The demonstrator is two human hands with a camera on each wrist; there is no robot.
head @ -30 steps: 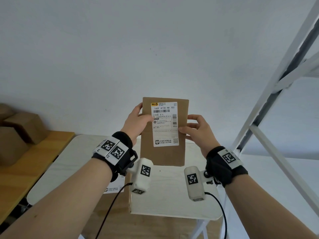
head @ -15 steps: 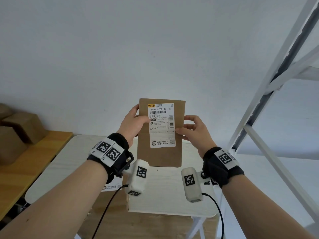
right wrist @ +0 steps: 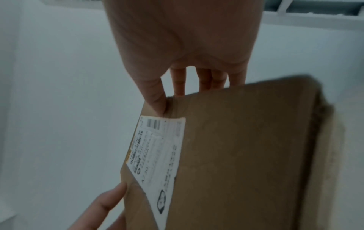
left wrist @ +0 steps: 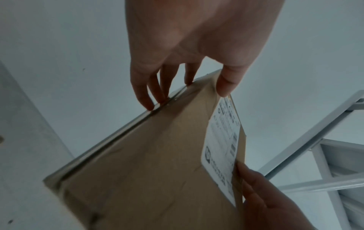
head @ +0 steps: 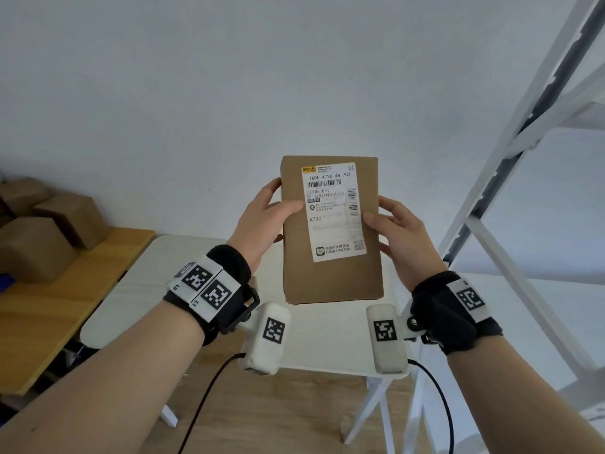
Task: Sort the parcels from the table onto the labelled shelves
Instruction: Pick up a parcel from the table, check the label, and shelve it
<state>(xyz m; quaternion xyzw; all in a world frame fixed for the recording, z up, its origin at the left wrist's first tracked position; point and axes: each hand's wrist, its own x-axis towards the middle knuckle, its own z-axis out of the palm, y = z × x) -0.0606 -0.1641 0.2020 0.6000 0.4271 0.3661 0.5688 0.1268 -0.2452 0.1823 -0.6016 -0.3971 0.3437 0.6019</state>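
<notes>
Brown cardboard, the parcel (head: pixel 330 229) stands upright in the air above the white table (head: pixel 137 290), my left hand (head: pixel 262 221) gripping its left edge and my right hand (head: pixel 397 234) its right, label (head: pixel 334 209) facing me. I judge I am reading the code, A730, so next I must turn right to the shelving (head: pixel 523 152). Its labels are out of view, and the small print is unreadable.
</notes>
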